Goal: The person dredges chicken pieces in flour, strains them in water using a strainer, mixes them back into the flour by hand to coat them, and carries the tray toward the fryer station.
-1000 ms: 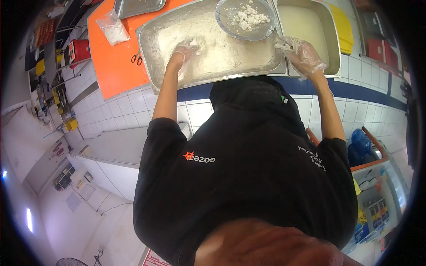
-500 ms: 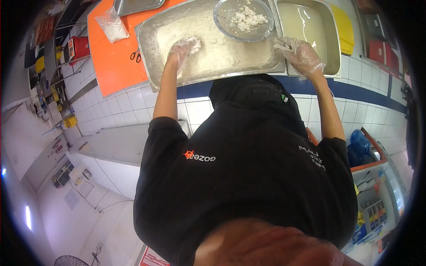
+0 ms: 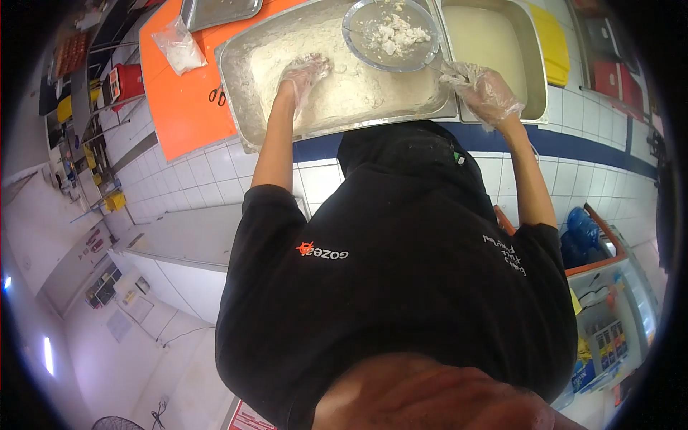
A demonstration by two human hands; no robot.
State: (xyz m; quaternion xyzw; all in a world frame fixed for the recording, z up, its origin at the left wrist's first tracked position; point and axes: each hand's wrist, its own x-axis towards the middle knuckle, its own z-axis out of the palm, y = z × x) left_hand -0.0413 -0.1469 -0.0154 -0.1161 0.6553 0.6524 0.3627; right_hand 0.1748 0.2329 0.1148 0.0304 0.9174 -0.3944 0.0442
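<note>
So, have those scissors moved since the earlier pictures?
No, the scissors still lie on the orange mat, close beside the left end of the floury tray.

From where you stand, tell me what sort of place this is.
Likely a commercial kitchen: a large metal tray of flour-like powder, a sieve with pale clumps, and a plastic-gloved left hand.

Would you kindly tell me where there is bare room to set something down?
The orange tabletop is bare between the clear plastic bag, the black-handled scissors and its near edge. It is crowded where the bag nears the grey metal tray, and around the round metal strainer over the floury steel pan.
</note>
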